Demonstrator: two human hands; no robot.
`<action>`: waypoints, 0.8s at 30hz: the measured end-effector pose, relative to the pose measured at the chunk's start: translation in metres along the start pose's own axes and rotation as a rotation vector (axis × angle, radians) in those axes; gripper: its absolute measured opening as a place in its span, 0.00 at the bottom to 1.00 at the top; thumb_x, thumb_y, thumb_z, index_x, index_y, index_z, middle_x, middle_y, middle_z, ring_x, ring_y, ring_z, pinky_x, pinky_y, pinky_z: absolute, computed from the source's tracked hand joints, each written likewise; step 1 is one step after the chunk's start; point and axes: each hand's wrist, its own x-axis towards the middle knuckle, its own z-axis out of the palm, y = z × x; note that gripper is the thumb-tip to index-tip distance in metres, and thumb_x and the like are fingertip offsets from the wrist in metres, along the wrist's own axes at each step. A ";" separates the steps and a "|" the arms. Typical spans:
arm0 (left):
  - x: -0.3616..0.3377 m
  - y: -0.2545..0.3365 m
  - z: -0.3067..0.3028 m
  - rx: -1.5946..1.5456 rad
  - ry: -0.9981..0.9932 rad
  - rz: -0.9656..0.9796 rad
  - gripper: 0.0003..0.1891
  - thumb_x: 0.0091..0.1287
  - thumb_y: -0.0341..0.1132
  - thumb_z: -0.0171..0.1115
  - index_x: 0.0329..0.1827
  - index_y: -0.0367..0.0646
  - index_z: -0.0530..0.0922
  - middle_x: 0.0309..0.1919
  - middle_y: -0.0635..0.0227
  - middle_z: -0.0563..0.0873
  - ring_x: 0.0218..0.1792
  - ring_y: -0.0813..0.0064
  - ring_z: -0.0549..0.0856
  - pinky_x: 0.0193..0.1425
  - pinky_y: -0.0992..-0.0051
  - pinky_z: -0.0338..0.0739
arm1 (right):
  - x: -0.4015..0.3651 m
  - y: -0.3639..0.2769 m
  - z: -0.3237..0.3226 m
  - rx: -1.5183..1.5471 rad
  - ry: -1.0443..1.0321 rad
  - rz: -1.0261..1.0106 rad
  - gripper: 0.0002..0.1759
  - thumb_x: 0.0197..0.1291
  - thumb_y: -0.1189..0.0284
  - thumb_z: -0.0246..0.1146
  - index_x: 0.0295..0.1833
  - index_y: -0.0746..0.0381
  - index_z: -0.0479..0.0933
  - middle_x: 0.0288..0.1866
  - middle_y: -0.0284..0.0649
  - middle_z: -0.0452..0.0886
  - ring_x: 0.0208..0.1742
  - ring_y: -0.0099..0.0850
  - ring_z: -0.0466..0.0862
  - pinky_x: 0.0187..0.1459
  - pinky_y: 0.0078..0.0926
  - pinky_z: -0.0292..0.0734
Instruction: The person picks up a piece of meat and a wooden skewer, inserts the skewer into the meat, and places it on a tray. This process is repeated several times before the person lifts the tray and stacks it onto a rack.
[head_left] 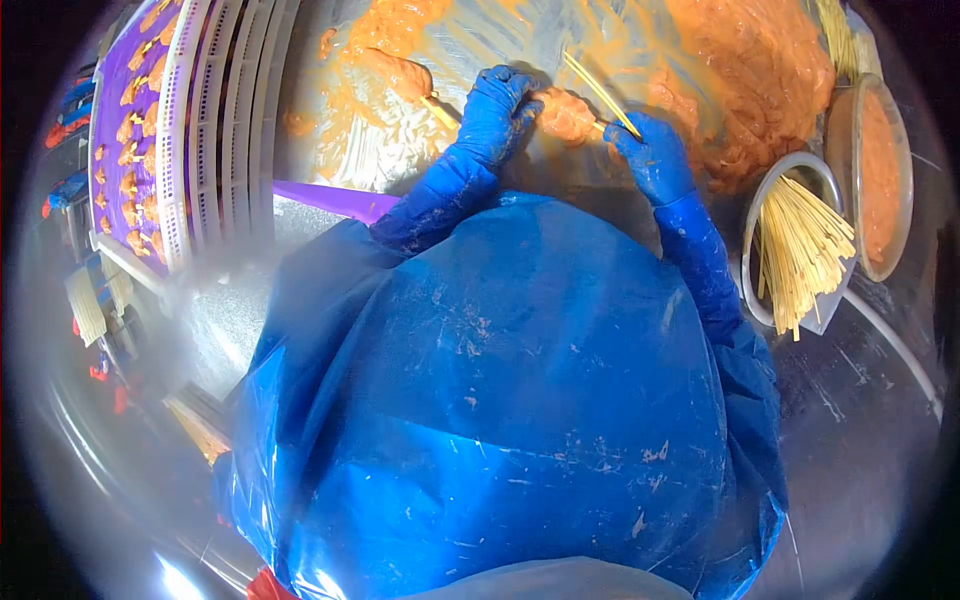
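Right hand (655,165) clasps slim skewers (601,95) while left hand (497,115) pinches coated meat (566,116) just left, seemingly soft, light and slippery, best held by bare wood.

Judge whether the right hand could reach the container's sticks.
Probably yes: the sticks jut from their container beside the right sleeve, nothing visibly blocking, though the right hand holds other sticks.
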 end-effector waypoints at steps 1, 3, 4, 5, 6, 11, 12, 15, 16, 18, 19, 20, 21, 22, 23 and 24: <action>-0.001 -0.001 0.000 0.015 -0.009 0.010 0.14 0.55 0.34 0.68 0.44 0.44 0.81 0.41 0.58 0.81 0.46 0.53 0.77 0.52 0.60 0.74 | 0.002 0.002 0.000 0.000 -0.002 -0.001 0.11 0.61 0.67 0.64 0.38 0.65 0.81 0.25 0.37 0.77 0.29 0.25 0.74 0.31 0.30 0.69; -0.002 -0.002 0.000 0.030 -0.019 0.017 0.14 0.55 0.34 0.68 0.44 0.44 0.82 0.41 0.58 0.81 0.46 0.53 0.77 0.52 0.61 0.73 | 0.008 0.010 0.001 0.008 -0.042 -0.001 0.11 0.62 0.66 0.64 0.37 0.64 0.81 0.26 0.34 0.77 0.29 0.22 0.74 0.32 0.27 0.69; -0.002 -0.002 0.000 0.030 -0.020 0.024 0.13 0.55 0.34 0.68 0.44 0.44 0.82 0.41 0.59 0.81 0.46 0.54 0.76 0.53 0.61 0.73 | 0.011 0.014 0.001 0.008 -0.042 -0.001 0.11 0.62 0.66 0.64 0.37 0.64 0.81 0.26 0.34 0.77 0.29 0.22 0.74 0.32 0.27 0.69; -0.002 -0.002 0.000 0.031 -0.022 0.031 0.13 0.55 0.33 0.68 0.43 0.44 0.82 0.40 0.59 0.81 0.46 0.54 0.76 0.53 0.61 0.73 | 0.014 0.018 0.000 0.050 -0.075 -0.011 0.11 0.62 0.66 0.64 0.37 0.64 0.82 0.26 0.32 0.77 0.30 0.21 0.73 0.33 0.26 0.69; -0.001 -0.001 -0.002 0.030 -0.022 0.031 0.13 0.55 0.33 0.68 0.43 0.44 0.82 0.40 0.59 0.81 0.46 0.54 0.76 0.53 0.61 0.73 | 0.018 0.022 0.000 0.092 -0.107 -0.022 0.10 0.62 0.66 0.64 0.37 0.63 0.82 0.26 0.31 0.77 0.30 0.21 0.73 0.33 0.25 0.69; -0.001 -0.005 -0.003 0.034 -0.071 0.063 0.14 0.54 0.28 0.68 0.45 0.44 0.84 0.44 0.58 0.81 0.49 0.54 0.78 0.55 0.64 0.74 | 0.031 0.021 -0.007 0.064 -0.195 -0.045 0.11 0.62 0.67 0.64 0.38 0.64 0.82 0.28 0.31 0.78 0.31 0.21 0.74 0.35 0.23 0.70; -0.001 -0.006 -0.002 0.033 -0.071 0.066 0.14 0.54 0.28 0.68 0.45 0.44 0.84 0.44 0.58 0.81 0.49 0.54 0.78 0.55 0.64 0.74 | 0.031 0.017 -0.009 0.058 -0.226 0.001 0.11 0.62 0.67 0.64 0.38 0.65 0.82 0.29 0.31 0.79 0.31 0.21 0.75 0.35 0.23 0.71; -0.001 -0.008 -0.002 0.074 -0.095 0.076 0.17 0.53 0.27 0.68 0.48 0.48 0.85 0.44 0.59 0.82 0.50 0.55 0.78 0.56 0.64 0.74 | 0.035 0.030 -0.002 0.235 -0.248 -0.061 0.12 0.62 0.67 0.64 0.39 0.65 0.82 0.31 0.32 0.81 0.33 0.22 0.76 0.37 0.23 0.72; -0.002 -0.007 -0.001 0.047 -0.077 0.079 0.19 0.53 0.27 0.67 0.49 0.50 0.86 0.45 0.60 0.82 0.50 0.56 0.78 0.57 0.64 0.74 | 0.038 0.033 0.001 0.238 -0.244 -0.061 0.12 0.62 0.67 0.64 0.39 0.65 0.82 0.31 0.32 0.81 0.33 0.22 0.76 0.37 0.23 0.72; -0.002 -0.007 0.000 0.018 -0.068 0.092 0.20 0.53 0.27 0.67 0.51 0.51 0.86 0.46 0.60 0.82 0.50 0.57 0.78 0.57 0.64 0.74 | 0.040 0.037 0.004 0.256 -0.267 -0.048 0.12 0.62 0.66 0.64 0.40 0.66 0.82 0.32 0.32 0.82 0.33 0.22 0.77 0.37 0.23 0.73; -0.001 -0.008 0.000 0.070 -0.080 0.107 0.18 0.53 0.28 0.67 0.49 0.51 0.86 0.45 0.61 0.82 0.49 0.56 0.78 0.56 0.64 0.75 | 0.040 0.036 0.004 0.260 -0.256 -0.047 0.12 0.62 0.66 0.64 0.40 0.66 0.82 0.32 0.32 0.82 0.33 0.22 0.77 0.37 0.23 0.73; 0.000 -0.008 0.000 0.122 -0.090 0.124 0.17 0.54 0.29 0.68 0.48 0.51 0.86 0.45 0.61 0.82 0.48 0.56 0.78 0.54 0.64 0.76 | 0.040 0.034 0.007 0.203 -0.250 -0.041 0.13 0.63 0.65 0.64 0.41 0.65 0.82 0.32 0.32 0.82 0.34 0.22 0.77 0.37 0.23 0.73; 0.001 -0.008 0.001 0.121 -0.093 0.135 0.17 0.54 0.29 0.68 0.48 0.51 0.86 0.45 0.61 0.82 0.48 0.56 0.78 0.54 0.64 0.76 | 0.040 0.033 0.007 0.146 -0.244 -0.036 0.13 0.63 0.65 0.64 0.42 0.65 0.82 0.32 0.32 0.82 0.34 0.21 0.78 0.37 0.23 0.73; 0.002 -0.007 0.001 0.134 -0.097 0.141 0.17 0.54 0.29 0.67 0.49 0.51 0.86 0.47 0.61 0.82 0.49 0.56 0.78 0.54 0.63 0.76 | 0.039 0.036 0.009 0.148 -0.235 -0.037 0.13 0.63 0.65 0.64 0.42 0.65 0.82 0.32 0.32 0.82 0.34 0.21 0.78 0.37 0.23 0.73; 0.003 -0.006 0.000 0.148 -0.098 0.145 0.18 0.54 0.28 0.66 0.50 0.51 0.85 0.49 0.61 0.82 0.51 0.55 0.78 0.55 0.62 0.77 | 0.038 0.040 0.014 0.178 -0.201 -0.017 0.13 0.63 0.65 0.64 0.43 0.65 0.82 0.32 0.32 0.82 0.34 0.21 0.78 0.37 0.23 0.73; 0.003 -0.007 0.000 0.147 -0.096 0.152 0.18 0.54 0.28 0.66 0.50 0.51 0.85 0.49 0.61 0.82 0.51 0.55 0.78 0.55 0.62 0.77 | 0.036 0.036 0.014 0.206 -0.168 0.003 0.13 0.63 0.64 0.64 0.44 0.64 0.82 0.32 0.32 0.82 0.34 0.21 0.77 0.37 0.22 0.73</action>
